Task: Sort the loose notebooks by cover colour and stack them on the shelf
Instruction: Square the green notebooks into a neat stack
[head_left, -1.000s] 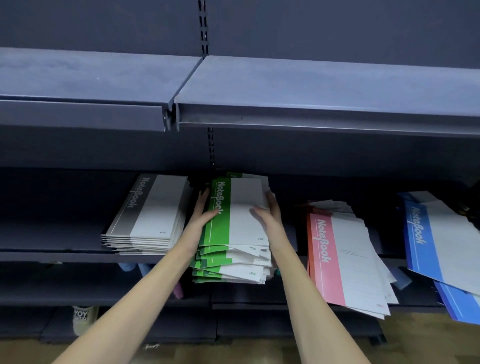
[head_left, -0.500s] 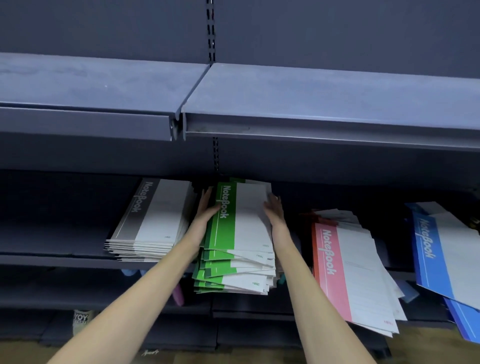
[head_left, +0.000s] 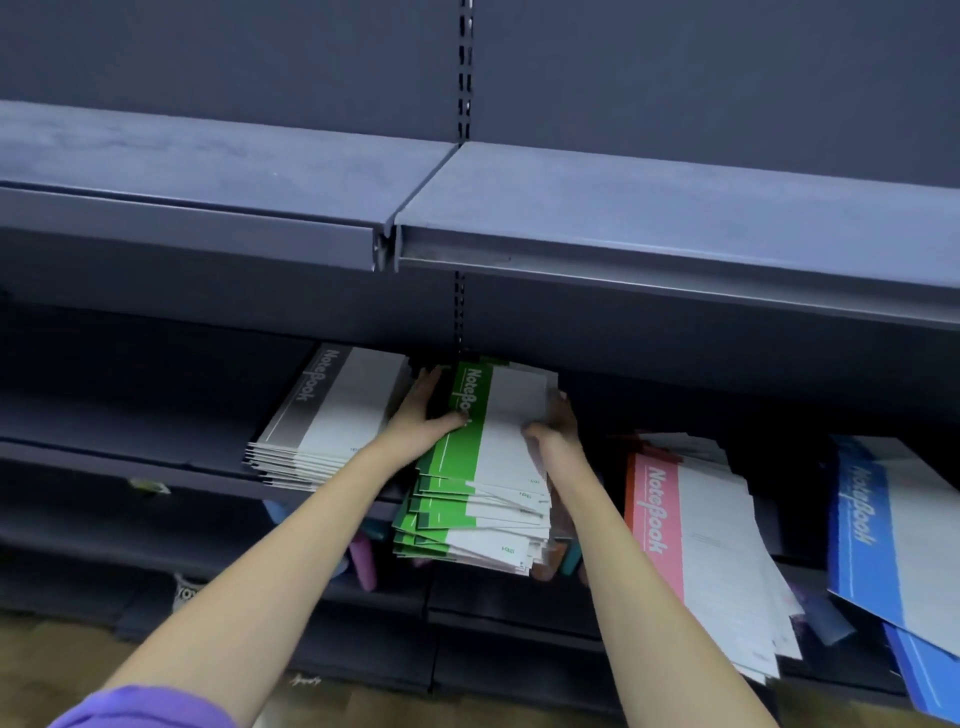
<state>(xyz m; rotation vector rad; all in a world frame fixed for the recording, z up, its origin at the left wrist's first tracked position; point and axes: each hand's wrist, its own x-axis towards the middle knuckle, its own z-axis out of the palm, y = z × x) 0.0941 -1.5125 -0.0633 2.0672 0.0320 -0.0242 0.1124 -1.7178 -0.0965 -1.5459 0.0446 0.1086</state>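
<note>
The green stack (head_left: 483, 493) sits between the grey stack (head_left: 327, 421), just beside its left, and the pink stack (head_left: 696, 545), with a wider gap there. The upper shelf (head_left: 649, 249) overhangs all three, leaving dark open shelf (head_left: 130, 415) left of grey.

"NoteBook" in white runs along the dark band of the top grey notebook (head_left: 332, 410), same word on the green band of the top green notebook (head_left: 470, 415), partly under the left hand (head_left: 423, 415). Pink notebook (head_left: 657, 512): "NoteBook" again, white on pink. Blue notebook (head_left: 862, 509), same. Small corner marks on the covers, too tiny to read. White cup (head_left: 184, 592) low on the left: print, unreadable.
</note>
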